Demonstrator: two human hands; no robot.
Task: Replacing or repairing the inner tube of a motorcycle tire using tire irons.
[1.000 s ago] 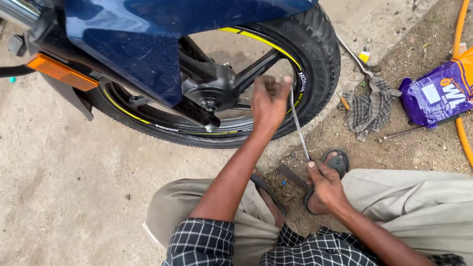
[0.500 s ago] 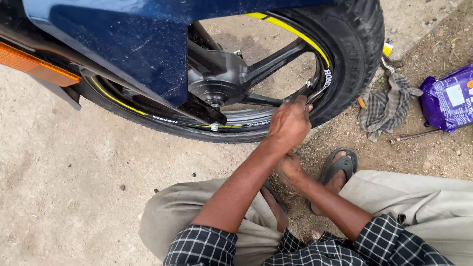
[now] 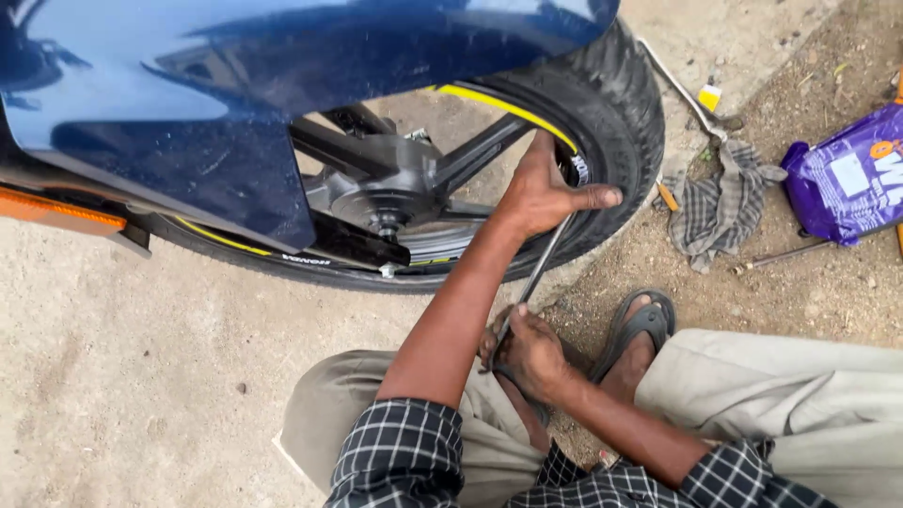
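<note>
A motorcycle rear wheel (image 3: 621, 122) with a black tyre, a yellow rim stripe and black spokes stands under a dark blue fender (image 3: 235, 103). My left hand (image 3: 546, 198) presses on the tyre's inner edge, thumb stretched along the sidewall and fingers curled over the rim. The top of a thin metal lever (image 3: 536, 277) disappears under that palm. My right hand (image 3: 527, 353) is closed round the lever's lower end, just above my knee. I am squatting in khaki trousers and a checked shirt, with a sandalled foot (image 3: 640, 329) beside the wheel.
A checked rag (image 3: 720, 202) lies on the dirt right of the tyre. Beside it are a purple packet (image 3: 847, 179), a long metal rod (image 3: 682, 89), a small yellow object (image 3: 709, 97) and a thin tool (image 3: 781, 256). An orange reflector (image 3: 56, 212) sticks out at left over concrete.
The view has shifted and closed in on the wheel. My left hand now sits flatter on the tyre's rim with the thumb out. My right hand has closed on the lever's lower end.
</note>
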